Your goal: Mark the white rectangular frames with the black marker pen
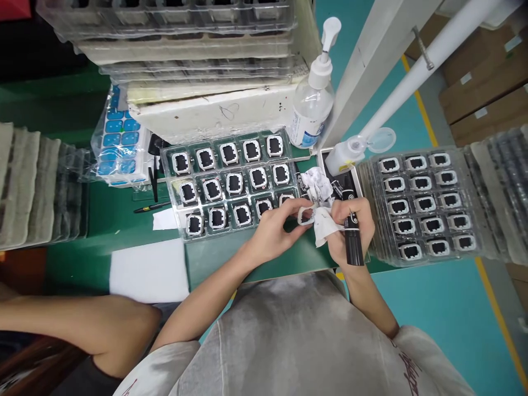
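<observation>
Between the thumb and fingers of my left hand (275, 234) is a small silver frame (304, 216), held upright. My right hand (355, 223) grips a white cloth (325, 226), whose edge touches the frame, and also a black marker (353, 236) that points down across the palm. Just beyond my hands lies a crumpled white tissue (317, 184). To the left, a clear plastic tray (223, 205) bears rows of similar silver frames with dark centres; my left hand is beside its lower right corner.
Pump bottle (312, 110) and a smaller bottle (344, 155) stand behind my hands. Stacked trays of frames (424, 206) are at right, more stacked trays (198, 60) at the back. A white pad (149, 270) lies left. Another person's arm (78, 324) is at lower left.
</observation>
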Tool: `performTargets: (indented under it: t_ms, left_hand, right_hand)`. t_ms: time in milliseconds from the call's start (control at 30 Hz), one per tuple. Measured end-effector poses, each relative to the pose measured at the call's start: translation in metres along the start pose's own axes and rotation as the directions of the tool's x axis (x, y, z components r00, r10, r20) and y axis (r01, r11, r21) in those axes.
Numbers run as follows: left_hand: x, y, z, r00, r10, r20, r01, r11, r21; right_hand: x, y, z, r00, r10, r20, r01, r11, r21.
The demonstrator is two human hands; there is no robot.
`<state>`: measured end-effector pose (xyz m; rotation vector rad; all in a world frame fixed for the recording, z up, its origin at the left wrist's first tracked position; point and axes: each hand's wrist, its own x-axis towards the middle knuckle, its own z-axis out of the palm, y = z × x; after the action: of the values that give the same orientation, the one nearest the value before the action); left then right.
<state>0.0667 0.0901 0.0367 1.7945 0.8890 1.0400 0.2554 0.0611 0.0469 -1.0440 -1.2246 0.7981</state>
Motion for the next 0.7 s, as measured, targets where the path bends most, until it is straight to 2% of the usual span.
performTargets:
  t_ms: [100,300,500,600,700]
  left_hand:
    - [0.0,0.0,0.001,1.0,0.002,0.012,-0.002,1.0,-0.007]
    - [0.0,0.0,0.0,0.999,0.048,0.01,-0.048,0.999,-0.018]
    - [0.0,0.0,-0.001,0.996,0.092,0.018,-0.093,0.993,0.067]
    - [0.0,-0.003,-0.002,0.996,0.08,0.027,-0.082,0.988,0.128]
    - [0.0,-0.004,-0.002,1.0,0.014,0.027,-0.017,0.994,0.107]
  right_hand:
    - [-0.002,0.002,-0.002,1.0,0.025,-0.007,-0.025,0.998,-0.061]
    - [0.001,0.0,-0.002,0.999,-0.028,0.045,0.032,0.995,-0.093]
    - [0.002,-0.003,-0.002,0.997,-0.025,0.074,0.035,0.99,-0.137]
    - [-0.001,-0.007,0.0,0.996,-0.028,0.085,0.039,0.99,-0.136]
    - [-0.002,-0.017,0.002,0.998,-0.021,0.059,0.025,0.997,-0.07]
